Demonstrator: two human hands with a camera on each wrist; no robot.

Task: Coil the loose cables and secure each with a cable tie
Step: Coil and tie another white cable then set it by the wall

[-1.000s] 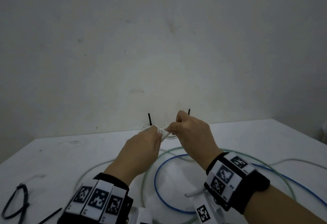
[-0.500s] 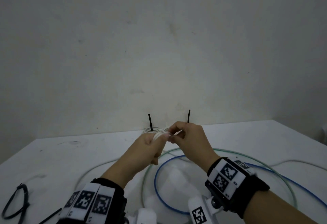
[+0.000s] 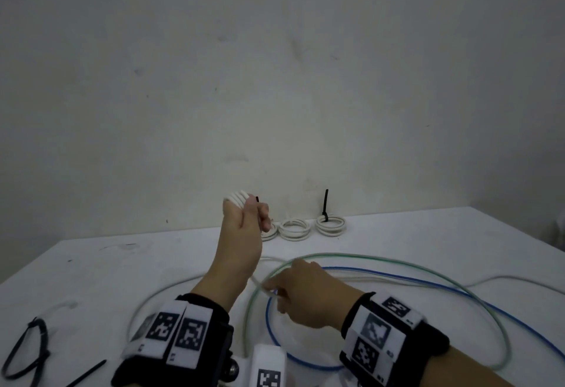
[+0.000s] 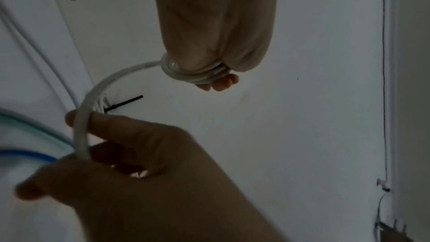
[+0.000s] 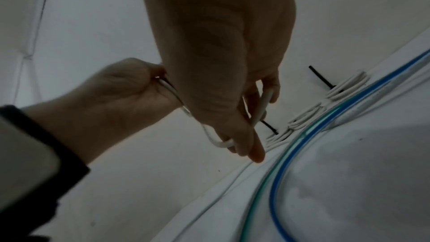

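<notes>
My left hand [image 3: 246,221] is raised above the table with several turns of white cable [image 3: 238,197] wound round its curled fingers; the left wrist view shows that coil [image 4: 193,74] at the fingertips. The cable's free length [image 4: 83,128] arcs down to my right hand [image 3: 276,293], which pinches it low over the table, nearer to me. In the right wrist view the cable [image 5: 261,108] runs between the right thumb and fingers. A green cable [image 3: 382,259] and a blue cable [image 3: 397,278] lie in wide loose loops on the white table [image 3: 107,267].
Three small white coils [image 3: 295,229] lie in a row by the wall; the right one carries an upright black cable tie [image 3: 326,206]. More black ties [image 3: 27,343] lie at the table's front left. Another pale cable [image 3: 504,279] trails off to the right.
The hands, close together at the far side before, have parted. The left hand rose with the coil; the right drew back toward me, still pinching the cable.
</notes>
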